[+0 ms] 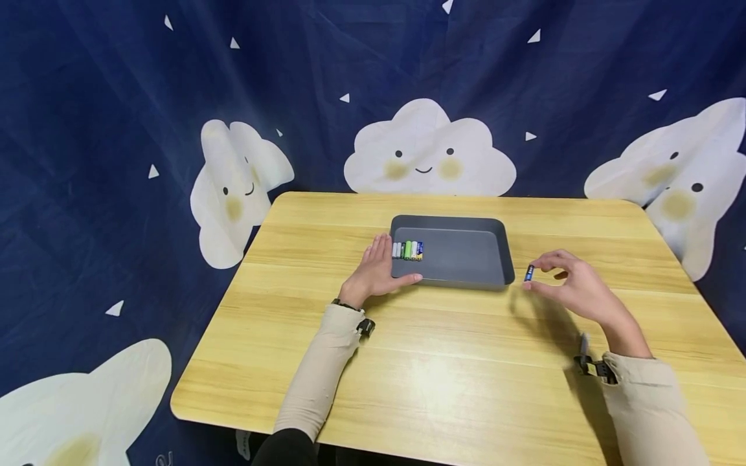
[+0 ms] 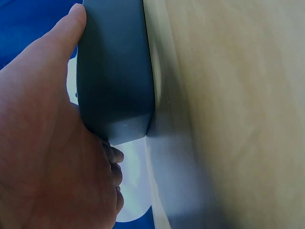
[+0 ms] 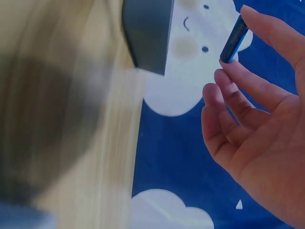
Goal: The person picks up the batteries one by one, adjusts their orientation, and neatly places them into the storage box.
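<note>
A dark grey rectangular tray [image 1: 460, 255] lies on the wooden table. Along its left wall several batteries [image 1: 408, 250] stand side by side in a row, in white, green and blue. My left hand [image 1: 375, 268] rests at the tray's front left corner, fingers straight along the left side and thumb along the front rim; the left wrist view shows the thumb on the tray's outer wall [image 2: 114, 71]. To the right of the tray, above the table, my right hand [image 1: 574, 285] pinches a blue battery [image 3: 234, 40] by its two ends between thumb and index finger.
The light wooden table [image 1: 419, 362] has rounded corners and runs beyond the tray on all sides. Behind it hangs a dark blue curtain [image 1: 315, 52] with white smiling clouds. Each wrist wears a strapped device, such as the one on the left wrist [image 1: 366, 327].
</note>
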`<state>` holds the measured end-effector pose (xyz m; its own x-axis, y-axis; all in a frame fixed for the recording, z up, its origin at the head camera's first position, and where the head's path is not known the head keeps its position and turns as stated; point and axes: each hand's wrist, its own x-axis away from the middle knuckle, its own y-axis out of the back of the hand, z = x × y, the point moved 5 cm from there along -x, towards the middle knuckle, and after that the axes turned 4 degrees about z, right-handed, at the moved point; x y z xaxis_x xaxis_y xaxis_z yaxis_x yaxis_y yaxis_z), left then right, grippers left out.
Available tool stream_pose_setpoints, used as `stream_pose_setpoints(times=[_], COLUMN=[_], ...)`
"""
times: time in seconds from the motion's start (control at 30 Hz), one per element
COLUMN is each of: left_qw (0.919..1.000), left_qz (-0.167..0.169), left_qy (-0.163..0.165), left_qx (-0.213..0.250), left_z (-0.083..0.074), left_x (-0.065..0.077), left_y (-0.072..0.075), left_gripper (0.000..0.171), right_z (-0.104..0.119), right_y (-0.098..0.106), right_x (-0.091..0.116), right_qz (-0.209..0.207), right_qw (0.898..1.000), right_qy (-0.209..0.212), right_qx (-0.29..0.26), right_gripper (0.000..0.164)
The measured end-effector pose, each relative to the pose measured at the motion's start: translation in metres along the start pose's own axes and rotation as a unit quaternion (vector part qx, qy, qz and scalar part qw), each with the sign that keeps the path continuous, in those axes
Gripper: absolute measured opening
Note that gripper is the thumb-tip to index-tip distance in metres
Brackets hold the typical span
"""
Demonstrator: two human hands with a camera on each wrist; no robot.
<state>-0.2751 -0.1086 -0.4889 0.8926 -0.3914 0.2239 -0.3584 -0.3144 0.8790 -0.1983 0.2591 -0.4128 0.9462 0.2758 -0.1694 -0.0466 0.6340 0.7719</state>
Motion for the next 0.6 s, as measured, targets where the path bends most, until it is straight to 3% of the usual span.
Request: stream_pose_setpoints(times=[0.6], left_qw=[1.0000], left_qz=[0.001], left_qy=[0.001], left_qx=[0.000], left_z=[0.000], left_x=[-0.001], left_y=[0.000], left_gripper=[0.127], right_z=[0.020], right_y=[-0.037], right_x=[-0.059], right_qz=[0.030], right_qw=[0.998], right_qy=[0.011], right_qx=[-0.059], right_gripper=[0.042])
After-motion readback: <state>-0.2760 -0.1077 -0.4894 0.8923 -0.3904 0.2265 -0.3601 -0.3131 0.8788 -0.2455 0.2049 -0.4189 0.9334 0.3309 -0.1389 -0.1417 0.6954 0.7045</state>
